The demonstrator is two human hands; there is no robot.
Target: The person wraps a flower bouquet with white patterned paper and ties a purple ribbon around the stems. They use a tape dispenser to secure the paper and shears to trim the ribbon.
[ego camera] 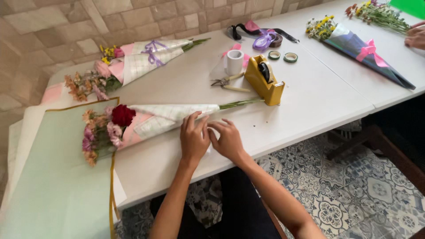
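Observation:
A bouquet (133, 124) with a dark red rose and pink flowers lies on the white table (310, 102), wrapped in white checked and pink paper, its green stems pointing right. My left hand (193, 138) rests flat on the narrow end of the wrap, fingers spread. My right hand (227, 139) lies just beside it, fingertips touching the wrap's lower edge. Neither hand grips anything.
A yellow tape dispenser (264, 80), shears (229, 82) and a white roll (234, 62) sit beyond the stems. A second wrapped bouquet (133, 62) lies at the back left, ribbons (263, 40) behind. Pale green paper sheets (57, 186) lie left. Another person's hand (416, 37) and a dark-wrapped bouquet (363, 48) are far right.

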